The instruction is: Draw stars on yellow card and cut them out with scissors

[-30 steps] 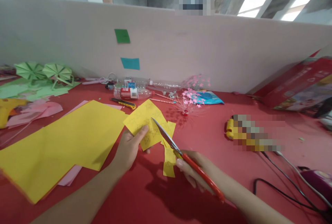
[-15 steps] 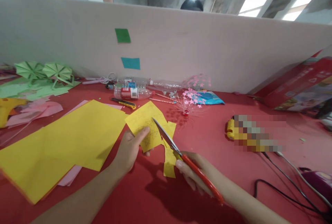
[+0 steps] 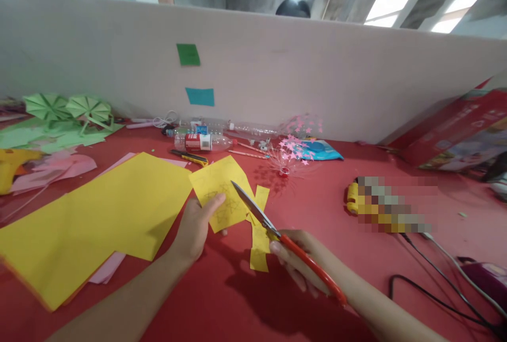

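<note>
Between the thumb and fingers of my left hand (image 3: 198,225) is a small yellow piece of paper (image 3: 237,194) with star outlines drawn in pencil. My right hand (image 3: 299,262) is wrapped round the red handles of a pair of scissors (image 3: 253,207). The blades look closed and point up and left, their tip over the paper's right part. Yellow paper scraps (image 3: 259,258) lie on the red table just below and behind the blades. Left of my left hand rests a stack of large yellow sheets (image 3: 130,204), with pink paper showing under it.
Behind the paper lie a utility knife (image 3: 190,157), plastic bottles (image 3: 200,142) and a spray of pink stars (image 3: 293,146). Green folded paper wheels (image 3: 47,108) and a yellow glue gun (image 3: 11,167) are at the left. A power strip (image 3: 352,198) with cables is at the right.
The held yellow paper has turned slightly and shifted a little left. My right hand and the scissors have moved slightly, the handles a touch to the right.
</note>
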The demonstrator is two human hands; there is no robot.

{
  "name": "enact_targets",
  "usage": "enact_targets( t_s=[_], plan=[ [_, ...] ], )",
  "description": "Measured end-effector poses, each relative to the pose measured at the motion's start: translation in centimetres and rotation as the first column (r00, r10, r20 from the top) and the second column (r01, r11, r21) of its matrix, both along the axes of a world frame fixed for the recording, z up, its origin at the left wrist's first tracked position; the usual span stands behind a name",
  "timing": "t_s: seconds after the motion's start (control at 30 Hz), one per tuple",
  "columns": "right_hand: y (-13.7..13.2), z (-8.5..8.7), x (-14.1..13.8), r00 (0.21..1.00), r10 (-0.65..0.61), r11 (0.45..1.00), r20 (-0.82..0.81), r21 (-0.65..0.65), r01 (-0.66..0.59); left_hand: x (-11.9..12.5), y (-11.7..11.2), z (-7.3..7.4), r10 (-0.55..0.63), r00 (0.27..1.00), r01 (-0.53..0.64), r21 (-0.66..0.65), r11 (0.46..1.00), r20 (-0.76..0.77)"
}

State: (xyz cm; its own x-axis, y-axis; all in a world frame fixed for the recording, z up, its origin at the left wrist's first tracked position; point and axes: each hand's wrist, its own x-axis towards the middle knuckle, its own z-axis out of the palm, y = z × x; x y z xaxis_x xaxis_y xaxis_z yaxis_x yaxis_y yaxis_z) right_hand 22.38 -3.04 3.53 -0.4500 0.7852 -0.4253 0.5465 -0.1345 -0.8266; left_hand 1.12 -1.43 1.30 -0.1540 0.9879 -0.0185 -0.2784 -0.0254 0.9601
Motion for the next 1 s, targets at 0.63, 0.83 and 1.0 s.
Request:
enact_targets(
  t_s=[0.63, 0.83, 1.0],
  plan=[
    [-0.76, 0.36, -0.11, 0.997, 0.065, 0.997, -0.028, 0.041, -0.064, 0.39, 0.01, 0.57, 0.108, 0.993, -0.105, -0.054, 0.993, 0.046],
    [-0.80, 0.44, -0.05, 0.998, 0.059, 0.998, -0.024, 0.041, -0.058, 0.28, 0.20, 0.81, 0.164, 0.983, -0.158, -0.072, 0.985, 0.088],
    [-0.73, 0.13, 0.10, 0.997, 0.058, 0.997, -0.047, 0.047, -0.056, 0.41, 0.06, 0.47, 0.071, 0.995, -0.065, -0.088, 0.994, 0.064]
  ],
)
